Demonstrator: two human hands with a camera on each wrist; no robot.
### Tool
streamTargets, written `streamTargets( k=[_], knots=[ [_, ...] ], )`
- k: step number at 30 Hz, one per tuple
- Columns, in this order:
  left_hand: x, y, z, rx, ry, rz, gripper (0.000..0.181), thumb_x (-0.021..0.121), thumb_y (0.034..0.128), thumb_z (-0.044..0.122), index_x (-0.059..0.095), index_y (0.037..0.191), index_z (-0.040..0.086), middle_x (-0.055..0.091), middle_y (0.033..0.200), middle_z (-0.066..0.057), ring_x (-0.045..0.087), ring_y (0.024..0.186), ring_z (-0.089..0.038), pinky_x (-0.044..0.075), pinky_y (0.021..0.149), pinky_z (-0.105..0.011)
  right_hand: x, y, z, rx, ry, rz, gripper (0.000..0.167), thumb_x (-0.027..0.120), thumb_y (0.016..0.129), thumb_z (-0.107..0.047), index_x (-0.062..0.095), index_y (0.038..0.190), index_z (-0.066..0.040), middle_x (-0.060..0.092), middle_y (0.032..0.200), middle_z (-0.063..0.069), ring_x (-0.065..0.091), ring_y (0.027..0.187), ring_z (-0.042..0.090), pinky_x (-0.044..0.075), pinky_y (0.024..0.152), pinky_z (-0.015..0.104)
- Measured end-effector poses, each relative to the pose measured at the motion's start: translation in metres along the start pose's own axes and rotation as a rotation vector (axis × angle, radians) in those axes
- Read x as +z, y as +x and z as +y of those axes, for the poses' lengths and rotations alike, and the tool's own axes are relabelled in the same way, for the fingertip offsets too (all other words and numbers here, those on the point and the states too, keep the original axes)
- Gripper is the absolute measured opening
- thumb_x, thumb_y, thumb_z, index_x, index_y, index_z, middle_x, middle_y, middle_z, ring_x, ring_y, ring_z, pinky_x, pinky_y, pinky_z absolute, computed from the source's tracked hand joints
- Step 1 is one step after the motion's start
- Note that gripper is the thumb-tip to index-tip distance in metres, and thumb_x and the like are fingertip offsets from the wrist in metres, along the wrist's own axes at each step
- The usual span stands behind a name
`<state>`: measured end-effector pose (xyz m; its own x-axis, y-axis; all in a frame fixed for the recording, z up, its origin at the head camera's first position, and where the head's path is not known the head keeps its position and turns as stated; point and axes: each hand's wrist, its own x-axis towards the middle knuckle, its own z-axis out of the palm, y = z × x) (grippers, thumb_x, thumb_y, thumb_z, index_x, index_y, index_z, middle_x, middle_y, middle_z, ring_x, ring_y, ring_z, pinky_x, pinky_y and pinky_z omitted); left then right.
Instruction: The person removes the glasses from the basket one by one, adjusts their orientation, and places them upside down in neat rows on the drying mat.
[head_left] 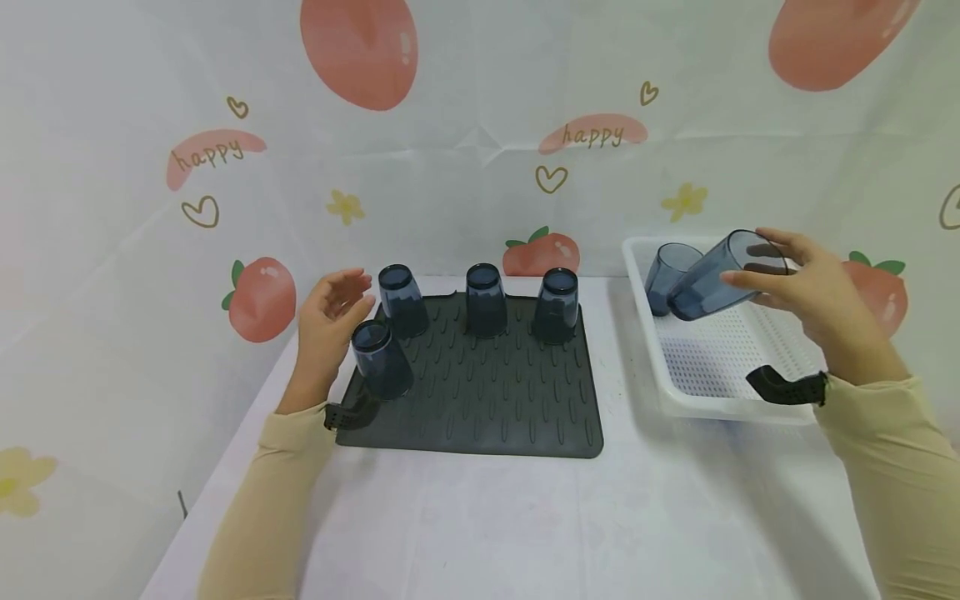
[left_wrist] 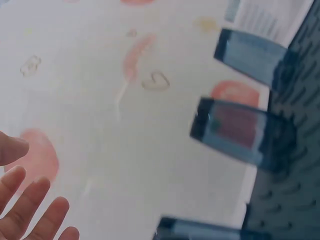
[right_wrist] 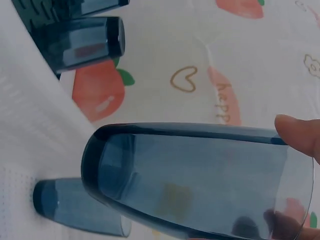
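My right hand (head_left: 817, 287) grips a blue drinking glass (head_left: 712, 279) near its rim, thumb on one side and fingers on the other. The glass is tilted, its thick base pointing down and left, above a white basket (head_left: 678, 404). A second blue glass (head_left: 667, 271) stands leaning inside that basket; it also shows behind the held glass (right_wrist: 200, 175) in the right wrist view. My left hand (head_left: 326, 321) holds nothing, its fingers loosely bent, beside the left edge of a dark drying mat (head_left: 487, 408). Closest to it is an upside-down glass (head_left: 382, 362) on the mat.
Three more upside-down glasses stand along the mat's back edge: a left one (head_left: 403, 302), a middle one (head_left: 486, 302) and a right one (head_left: 557, 307). The mat lies on a white table (head_left: 480, 517). A printed cloth (head_left: 450, 183) hangs close behind.
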<state>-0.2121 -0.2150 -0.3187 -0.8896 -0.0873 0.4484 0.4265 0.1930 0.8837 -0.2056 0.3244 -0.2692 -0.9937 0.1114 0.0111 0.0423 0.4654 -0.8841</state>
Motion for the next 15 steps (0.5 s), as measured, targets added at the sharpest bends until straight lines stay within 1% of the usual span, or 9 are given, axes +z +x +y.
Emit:
streamTargets(
  k=[1,3,5,7,8,10,11,15],
  knots=[
    [0.004,0.000,0.005,0.006,-0.008,-0.013,0.037,0.065,0.0909,0.002,0.056,0.127,0.000,0.063,0.116,-0.003,0.059,0.111,-0.010,0.045,0.100,-0.018,0.002,-0.002,-0.002,-0.007,0.009,0.013,0.084,0.074,0.087,-0.023,0.025,0.155,-0.022,0.041,0.132,-0.010,0.057,0.082,-0.014,0.051,0.069,0.007],
    [0.010,-0.001,0.011,0.015,-0.012,-0.053,0.039,0.064,0.0915,0.002,0.054,0.129,-0.002,0.062,0.118,-0.004,0.058,0.113,-0.010,0.044,0.102,-0.020,0.007,-0.005,-0.006,-0.026,0.045,0.030,0.082,0.074,0.086,-0.020,0.028,0.154,-0.021,0.043,0.129,-0.012,0.058,0.083,-0.014,0.052,0.069,0.008],
    [0.016,-0.001,0.016,0.025,-0.010,-0.105,0.041,0.064,0.0921,0.003,0.052,0.131,-0.003,0.060,0.122,-0.009,0.056,0.116,-0.010,0.043,0.105,-0.024,0.011,-0.008,-0.008,-0.046,0.153,0.034,0.080,0.075,0.085,-0.013,0.031,0.153,-0.019,0.047,0.124,-0.013,0.060,0.084,-0.011,0.053,0.068,0.009],
    [0.023,-0.001,0.019,0.042,-0.001,-0.160,0.042,0.063,0.0926,0.003,0.050,0.132,-0.004,0.058,0.126,-0.014,0.056,0.118,-0.012,0.041,0.108,-0.029,0.016,-0.011,-0.010,-0.072,0.272,0.038,0.079,0.075,0.084,-0.007,0.035,0.151,-0.017,0.050,0.122,-0.010,0.061,0.085,-0.009,0.054,0.067,0.011],
    [0.027,-0.001,0.021,0.054,0.003,-0.184,0.043,0.063,0.0927,0.002,0.050,0.133,-0.003,0.057,0.127,-0.016,0.056,0.119,-0.012,0.041,0.109,-0.031,0.019,-0.012,-0.010,-0.089,0.338,0.036,0.078,0.075,0.083,-0.003,0.036,0.150,-0.015,0.052,0.118,-0.011,0.062,0.086,-0.007,0.055,0.066,0.012],
    [0.034,0.000,0.023,0.075,-0.008,-0.229,0.044,0.063,0.0921,0.001,0.049,0.134,-0.003,0.056,0.129,-0.018,0.055,0.120,-0.014,0.040,0.110,-0.034,0.025,-0.013,-0.011,-0.120,0.452,0.027,0.076,0.074,0.082,0.002,0.039,0.148,-0.012,0.054,0.115,-0.008,0.064,0.087,-0.003,0.056,0.065,0.015],
    [0.038,0.000,0.025,0.084,-0.014,-0.248,0.045,0.063,0.0918,0.001,0.049,0.134,-0.002,0.055,0.129,-0.019,0.055,0.120,-0.014,0.040,0.110,-0.034,0.029,-0.014,-0.011,-0.136,0.487,0.021,0.075,0.073,0.082,0.004,0.040,0.147,-0.011,0.054,0.115,-0.006,0.065,0.088,-0.002,0.057,0.065,0.016],
    [0.052,-0.002,0.030,0.095,-0.061,-0.311,0.050,0.064,0.0909,-0.001,0.046,0.138,0.000,0.054,0.130,-0.021,0.054,0.122,-0.021,0.040,0.110,-0.034,0.044,-0.016,-0.011,-0.185,0.524,0.000,0.070,0.072,0.083,0.004,0.043,0.144,-0.010,0.054,0.117,-0.004,0.065,0.092,0.001,0.057,0.065,0.018]
  ],
)
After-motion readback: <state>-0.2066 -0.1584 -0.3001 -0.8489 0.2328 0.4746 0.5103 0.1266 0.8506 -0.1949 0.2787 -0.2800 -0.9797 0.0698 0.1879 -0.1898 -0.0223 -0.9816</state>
